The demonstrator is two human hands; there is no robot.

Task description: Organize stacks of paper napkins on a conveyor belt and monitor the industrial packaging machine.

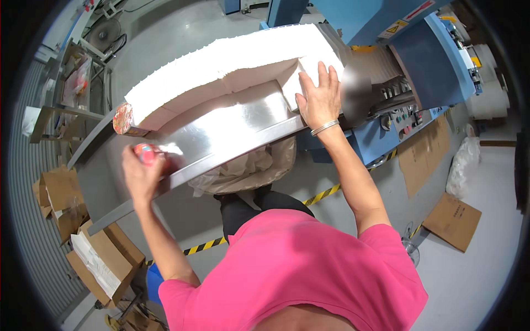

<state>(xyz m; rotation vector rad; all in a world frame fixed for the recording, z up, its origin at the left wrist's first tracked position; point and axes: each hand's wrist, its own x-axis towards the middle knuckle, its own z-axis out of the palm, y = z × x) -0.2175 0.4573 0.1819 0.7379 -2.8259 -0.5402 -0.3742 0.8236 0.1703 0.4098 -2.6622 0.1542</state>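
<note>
A long, thick row of white stacked sheets, perhaps paper or tissue [221, 63], stretches across a shiny metal table [221, 121]. At its right end my right hand [320, 99] rests on the white stack, fingers spread and a bracelet at the wrist. My left hand [139, 177], near the table's left part, has its fingers curled round a small red object [146, 154]; motion blur hides what kind it is. Just beyond that hand, a piece with an orange-patterned, rounded end [123, 118] stands against the row's left end.
A blue machine [441, 66] with a control panel [408, 121] adjoins the table's right end. Below the front edge hangs a bag of pale scraps [248, 168]. Cardboard boxes [124, 248] stand at lower left. A rack [83, 99] and fan [105, 36] are at far left.
</note>
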